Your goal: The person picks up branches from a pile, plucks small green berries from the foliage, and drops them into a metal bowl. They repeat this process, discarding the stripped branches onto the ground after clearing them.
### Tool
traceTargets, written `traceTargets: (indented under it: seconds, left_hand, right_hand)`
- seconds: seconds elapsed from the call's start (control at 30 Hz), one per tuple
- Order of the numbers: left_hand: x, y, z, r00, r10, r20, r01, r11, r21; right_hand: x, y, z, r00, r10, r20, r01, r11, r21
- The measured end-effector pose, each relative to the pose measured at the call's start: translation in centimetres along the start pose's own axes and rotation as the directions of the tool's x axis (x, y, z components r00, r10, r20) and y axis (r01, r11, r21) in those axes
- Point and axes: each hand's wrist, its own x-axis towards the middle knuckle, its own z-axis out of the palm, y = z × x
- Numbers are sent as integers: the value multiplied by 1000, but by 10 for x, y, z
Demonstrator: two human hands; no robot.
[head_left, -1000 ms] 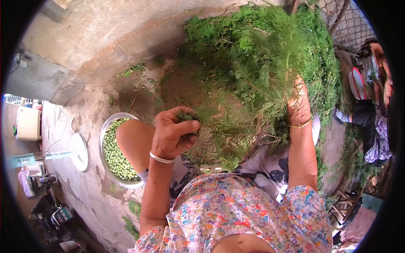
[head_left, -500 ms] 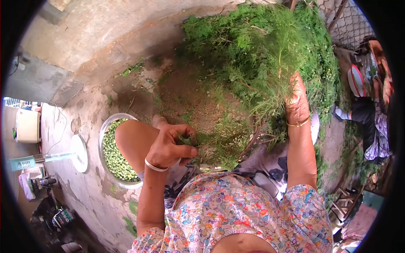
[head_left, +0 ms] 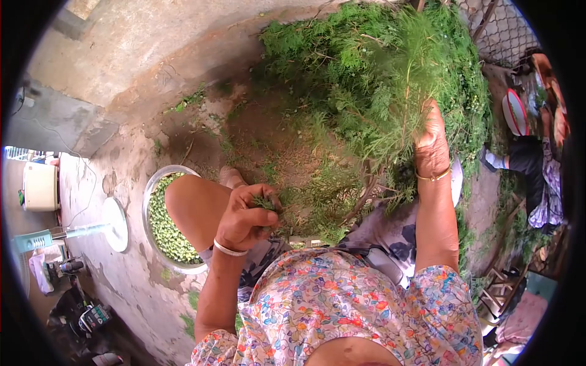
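Note:
My left hand (head_left: 247, 216) is closed with curled fingers around a small green sprig (head_left: 264, 201), beside my bent knee. Feathery foliage of a leafy evergreen branch (head_left: 400, 125) meets my right hand (head_left: 432, 137), whose fingers are wrapped round it and partly hidden by leaves. A brown woody stem (head_left: 364, 204) with more green sprays lies across my lap between the hands. Beyond is a large heap of cut evergreen branches (head_left: 342, 55). Left of my knee stands a round metal basin (head_left: 147, 210) holding many small pale-green pieces (head_left: 163, 226), like seed cones.
A white round-based stand fan (head_left: 115, 224) is at the left. At the far right another person's leg (head_left: 525, 161) shows near a red-rimmed white basin (head_left: 516, 113). A concrete wall (head_left: 159, 43) and wire fence (head_left: 506, 36) bound the back. Leaf scraps litter the ground.
My left hand has moved slightly left and down, drawing away from the branch with the sprig. My right hand stays nearly in place; the branch it holds has shifted slightly.

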Motion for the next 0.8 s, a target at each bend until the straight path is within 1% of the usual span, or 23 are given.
traceTargets:
  seconds: [0.03, 0.1, 0.13, 0.17, 0.2, 0.23, 0.27, 0.3, 0.33, 0.37, 0.4, 0.43, 0.47, 0.5, 0.53, 0.57, 0.6, 0.63, 0.67, 0.7, 0.73, 0.77, 0.8]
  left_hand:
    - [0, -4, -1, 1000, 0, -1, 0, 1000, 0]
    - [0, -13, 2, 998, -54, 30, 61, 932, -358]
    - [0, -18, 3, 998, -55, 27, 61, 932, -358]
    - [2, -23, 5, 994, -78, -69, 53, 949, -311]
    - [2, -25, 6, 981, -96, -166, 50, 963, -264]
    - [1, -23, 7, 976, -124, -179, 83, 972, -218]
    - [0, -20, 7, 976, -124, -180, 83, 972, -222]
    - [-3, -15, 6, 990, -31, -134, 57, 979, 195]
    - [-7, -10, 5, 998, 35, -54, 2, 817, 577]
    - [-11, -5, 5, 998, 35, -56, 4, 818, 575]
    - [-16, 0, 6, 973, -16, -229, 140, 832, 537]
    - [-20, 4, 4, 917, -70, -394, 269, 837, 477]
    - [-24, 7, -3, 915, -67, -397, 269, 835, 479]
    - [-29, 8, -14, 919, -76, -387, 171, 961, 219]
    - [-34, 9, -27, 924, -81, -373, 61, 996, -64]
    - [-39, 8, -43, 944, -5, -331, -49, 987, -155]
    - [-45, 15, -44, 917, 75, -392, -142, 979, -144]
    - [-51, 24, -44, 881, 152, -449, -233, 963, -132]
    - [-60, 32, -54, 869, 222, -443, -302, 946, -119]
    - [-68, 40, -62, 813, 355, -462, -384, 923, 34]
    - [-77, 49, -74, 745, 435, -506, -413, 896, 161]
    - [-84, 56, -79, 693, 533, -486, -481, 844, 239]
    - [-87, 62, -77, 595, 595, -540, -500, 800, 331]
  right_hand:
    - [1, 0, -3, 998, 0, 67, -2, 999, 35]
    - [-5, 0, -3, 999, -27, 39, 26, 999, 36]
    - [-12, -1, 5, 998, -56, 11, 56, 998, 35]
    - [-22, -3, 15, 994, -110, -8, 110, 993, -35]
    - [-17, -3, 9, 994, -108, -8, 108, 994, -36]
    - [-6, -4, -2, 999, -33, 21, 33, 999, -19]
    - [1, -4, -8, 998, 42, 52, -42, 999, -6]
    - [3, -4, -11, 996, 52, 69, -54, 998, 19]
    - [8, -5, -15, 996, 54, 68, -55, 998, 18]
    - [14, -8, -22, 987, 102, 122, -114, 989, 99]
    - [23, -12, -31, 973, 144, 182, -176, 968, 177]
    - [36, -16, -49, 788, 157, 595, -380, 885, 269]
    - [44, -15, -63, 786, 156, 597, -382, 883, 272]
    - [51, -14, -75, 851, 114, 512, -290, 916, 277]
    - [61, -11, -93, 904, 66, 422, -195, 942, 272]
    - [84, 0, -131, 909, -58, 414, -79, 949, 306]
    - [84, 0, -137, 940, -72, 332, -28, 957, 288]
    - [71, 0, -126, 956, -45, 289, -35, 963, 267]
    - [60, 2, -115, 963, -21, 270, -50, 966, 253]
    - [47, 2, -104, 962, 7, 273, -76, 967, 243]
    - [34, 3, -92, 958, 33, 285, -102, 967, 232]
    - [23, 4, -81, 954, 58, 293, -127, 967, 223]
    - [14, 4, -70, 952, 77, 297, -143, 968, 207]
